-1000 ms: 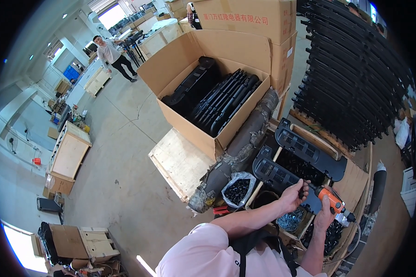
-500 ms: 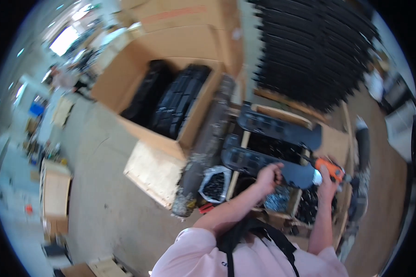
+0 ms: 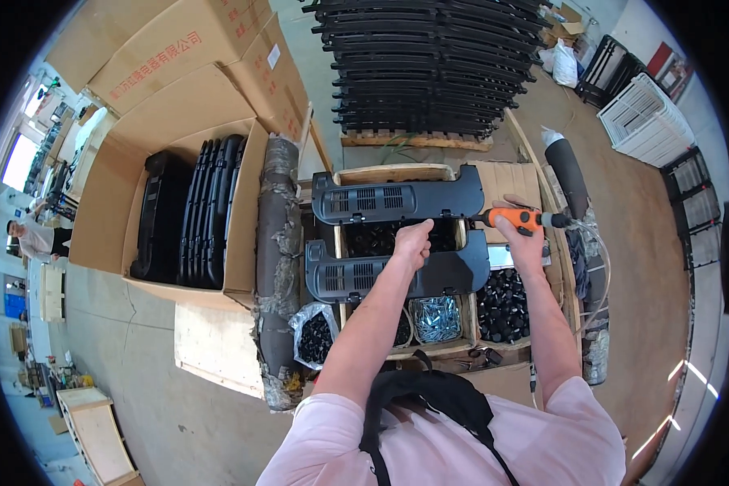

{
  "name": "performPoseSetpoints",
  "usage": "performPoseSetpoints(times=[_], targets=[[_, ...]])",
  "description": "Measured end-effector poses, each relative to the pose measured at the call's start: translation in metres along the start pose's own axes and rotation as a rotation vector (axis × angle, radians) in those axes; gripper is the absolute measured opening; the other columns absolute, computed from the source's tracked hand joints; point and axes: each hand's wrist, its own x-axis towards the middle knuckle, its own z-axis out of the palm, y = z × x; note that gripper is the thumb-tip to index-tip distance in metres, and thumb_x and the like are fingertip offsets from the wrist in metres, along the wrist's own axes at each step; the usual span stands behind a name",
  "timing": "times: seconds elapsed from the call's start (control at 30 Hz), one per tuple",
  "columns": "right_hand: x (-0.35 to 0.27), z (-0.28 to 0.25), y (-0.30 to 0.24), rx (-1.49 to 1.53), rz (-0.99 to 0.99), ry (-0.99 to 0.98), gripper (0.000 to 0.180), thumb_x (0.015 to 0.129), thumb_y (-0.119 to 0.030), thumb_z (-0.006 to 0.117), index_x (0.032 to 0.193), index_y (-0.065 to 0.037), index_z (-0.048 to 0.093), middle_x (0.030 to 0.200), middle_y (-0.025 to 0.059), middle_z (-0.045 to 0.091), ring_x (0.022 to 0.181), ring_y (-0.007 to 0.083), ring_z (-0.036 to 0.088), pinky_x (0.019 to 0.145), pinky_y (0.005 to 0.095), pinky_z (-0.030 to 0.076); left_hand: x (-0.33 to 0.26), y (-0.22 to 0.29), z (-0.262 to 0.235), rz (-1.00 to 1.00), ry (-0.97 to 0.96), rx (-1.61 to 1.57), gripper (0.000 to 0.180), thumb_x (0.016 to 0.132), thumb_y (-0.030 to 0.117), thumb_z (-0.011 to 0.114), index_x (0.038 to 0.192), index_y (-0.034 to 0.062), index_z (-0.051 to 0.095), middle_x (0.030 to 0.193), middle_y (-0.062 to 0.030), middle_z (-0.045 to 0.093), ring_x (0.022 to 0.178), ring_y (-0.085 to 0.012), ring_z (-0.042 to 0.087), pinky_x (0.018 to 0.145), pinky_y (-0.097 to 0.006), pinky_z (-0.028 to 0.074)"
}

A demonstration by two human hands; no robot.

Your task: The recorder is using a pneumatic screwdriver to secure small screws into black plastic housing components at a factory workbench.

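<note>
Occupying the far middle, a tall stack of black plastic panels (image 3: 433,65) sits on a wooden pallet. Left of centre stands a large open cardboard box (image 3: 121,194), with more black panels (image 3: 206,211) upright on edge inside it. Between this box and the work area lies a long grey wrapped roll (image 3: 274,259), running near to far. On the wooden surface (image 3: 397,172) rest two dark grey vented housings: the far housing (image 3: 397,198) lies across a wooden crate, and the near housing (image 3: 381,275) lies just nearer, parallel to it. White and black crates (image 3: 648,121) stand at far right. Nearer the person are compartments: a tray of small black parts (image 3: 506,300) to the right, a bin of silvery screws (image 3: 437,317) in the middle, and a bag of black parts (image 3: 314,336) to the left.

Left hand (image 3: 415,241): fingers curled onto the far edge of the near housing, touching it. Right hand (image 3: 525,243): fingers wrapped firmly around the orange powered screwdriver (image 3: 517,218), held level just right of the far housing, its tip pointing left toward that housing's right end.
</note>
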Motion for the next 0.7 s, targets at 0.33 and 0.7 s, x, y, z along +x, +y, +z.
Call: performPoseSetpoints(times=[0.33,0.7], targets=[[0.031,0.016,0.026,-0.101,0.041,-0.06,0.052,0.086,-0.008,0.078,0.133,0.001,0.058,0.122,0.0139,0.07,0.109,0.0179,0.067,0.098,0.0339,0.055,0.046,-0.01,0.039,-0.121,0.107,-0.234,0.031,0.096,0.021,0.074,0.077,0.0114,0.052,0.069,0.0004,0.046,0.049,-0.0098,0.04,0.041,-0.024,0.03],[0.033,0.025,0.027,-0.191,0.01,-0.173,0.047,0.086,-0.004,0.077,0.13,-0.001,0.06,0.118,0.0109,0.071,0.108,0.0163,0.067,0.098,0.0317,0.053,0.041,-0.016,0.045,-0.108,0.203,-0.097,0.026,0.095,0.019,0.074,0.084,0.0091,0.053,0.066,-0.001,0.046,0.049,-0.0118,0.04,0.042,-0.028,0.03]])
